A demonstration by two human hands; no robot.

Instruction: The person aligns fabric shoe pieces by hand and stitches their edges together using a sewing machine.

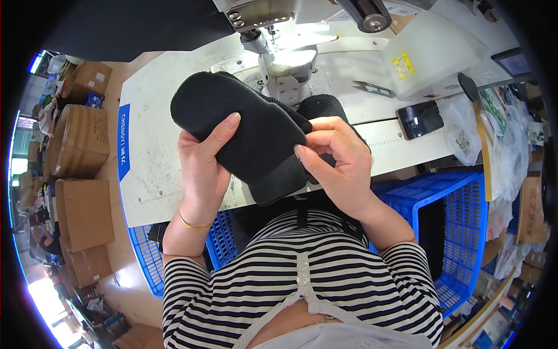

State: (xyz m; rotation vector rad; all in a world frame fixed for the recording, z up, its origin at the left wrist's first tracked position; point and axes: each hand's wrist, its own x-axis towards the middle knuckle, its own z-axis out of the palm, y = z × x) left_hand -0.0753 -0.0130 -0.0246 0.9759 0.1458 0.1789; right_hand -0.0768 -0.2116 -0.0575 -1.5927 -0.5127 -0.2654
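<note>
A black slipper (232,116), its flat sole side toward me and dark mesh along its far edge, is held over the near part of the white sewing table (151,174). My left hand (203,154) grips its left side, the thumb lying across the sole. At its right end, my right hand (337,154) pinches the edge between thumb and fingers. Other black slipper-like pieces (279,185) lie below and behind it, partly hidden. Just beyond stands the sewing machine (288,70), its lamp lit; the slipper covers part of the machine's lower end.
Thread snips (375,88) lie right of the machine, near a dark phone (419,120) and a translucent white bin (430,52). Blue plastic crates (450,198) stand below the table's edge on both sides. Cardboard boxes (84,206) are stacked on the floor at left.
</note>
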